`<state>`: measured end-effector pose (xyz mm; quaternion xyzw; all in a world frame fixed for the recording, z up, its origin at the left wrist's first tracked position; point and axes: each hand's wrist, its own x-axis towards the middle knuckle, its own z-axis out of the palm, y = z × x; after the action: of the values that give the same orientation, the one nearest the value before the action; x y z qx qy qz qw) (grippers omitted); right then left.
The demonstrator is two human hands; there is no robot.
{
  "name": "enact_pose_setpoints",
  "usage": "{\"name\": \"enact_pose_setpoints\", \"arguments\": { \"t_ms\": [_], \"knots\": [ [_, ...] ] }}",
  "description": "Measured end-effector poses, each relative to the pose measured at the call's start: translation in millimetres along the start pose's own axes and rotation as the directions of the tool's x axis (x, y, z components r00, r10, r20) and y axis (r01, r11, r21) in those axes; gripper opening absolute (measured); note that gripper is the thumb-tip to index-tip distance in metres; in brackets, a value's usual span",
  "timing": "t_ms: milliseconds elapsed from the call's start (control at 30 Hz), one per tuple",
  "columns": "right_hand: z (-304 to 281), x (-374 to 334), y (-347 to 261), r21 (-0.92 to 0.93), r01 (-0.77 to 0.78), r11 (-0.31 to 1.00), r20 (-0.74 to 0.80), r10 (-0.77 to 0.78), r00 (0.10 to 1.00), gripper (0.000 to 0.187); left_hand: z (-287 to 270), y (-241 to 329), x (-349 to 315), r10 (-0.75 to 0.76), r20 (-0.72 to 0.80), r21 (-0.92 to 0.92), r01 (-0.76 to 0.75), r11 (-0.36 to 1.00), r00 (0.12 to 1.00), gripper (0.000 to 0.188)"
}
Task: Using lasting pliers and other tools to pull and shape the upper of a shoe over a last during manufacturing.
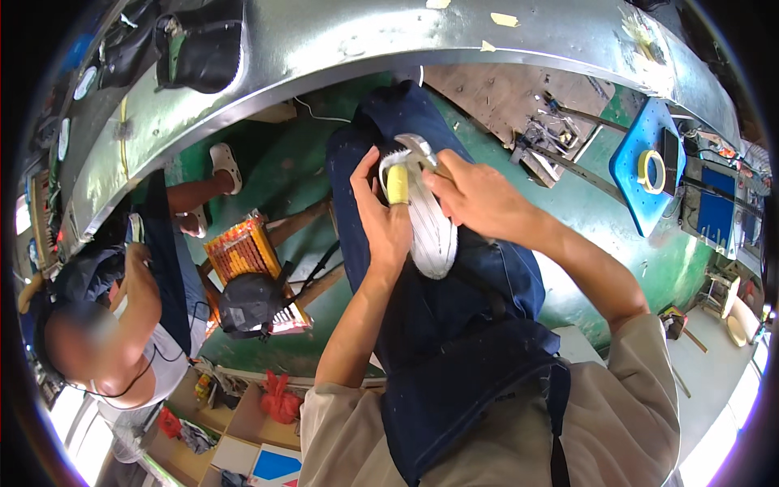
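A white shoe upper on its last [430, 231] lies across my lap on dark blue cloth, its pale, lined underside facing up. My left hand [385, 217] is closed round its far end, the thumb wrapped in yellow tape and pressed along the edge. In my right fist [480, 195] is a steel hand tool with a curved head [419, 151]; whether it is a hammer or lasting pincers I cannot tell. The tool's head sits at the far end of the shoe, close to my left fingertips. The fist hides the handle.
A curved metal bench [341, 36] runs along the far side, with black leather pieces [199, 47] on it. To the left sit a co-worker [134, 325] and a stool with a beaded seat [240, 253] bearing a black bag. On the right, a blue board [629, 183] carries a tape roll [651, 171].
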<state>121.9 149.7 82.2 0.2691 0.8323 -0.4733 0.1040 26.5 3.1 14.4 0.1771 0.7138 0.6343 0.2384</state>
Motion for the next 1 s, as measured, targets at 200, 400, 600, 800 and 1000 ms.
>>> {"name": "enact_pose_setpoints", "arguments": {
  "t_ms": [200,400,600,800,1000],
  "knots": [
    [-16,-36,14,-0.499,0.480,0.721,0.247,-0.413,0.877,0.020,-42,3,14,0.164,0.361,0.332,-0.291,0.897,0.918,0.072],
    [-11,-22,1,-0.315,0.635,0.706,0.610,-0.362,0.705,0.016,-43,24,19,0.102,0.390,0.409,-0.271,0.871,0.915,0.071],
    [0,-45,-20,-0.567,0.585,0.580,0.448,-0.378,0.810,0.013,-36,18,11,0.055,0.382,0.468,-0.244,0.849,0.922,0.069],
    [-20,-51,-25,-0.626,0.396,0.672,0.451,-0.103,0.887,0.022,-19,23,-57,-0.445,0.235,-0.218,0.493,0.843,0.864,0.049],
    [20,-33,3,-0.492,0.468,0.735,0.386,-0.298,0.873,0.030,-18,-16,-78,-0.533,0.536,-0.588,0.742,0.322,0.655,0.055]
  ]
}}
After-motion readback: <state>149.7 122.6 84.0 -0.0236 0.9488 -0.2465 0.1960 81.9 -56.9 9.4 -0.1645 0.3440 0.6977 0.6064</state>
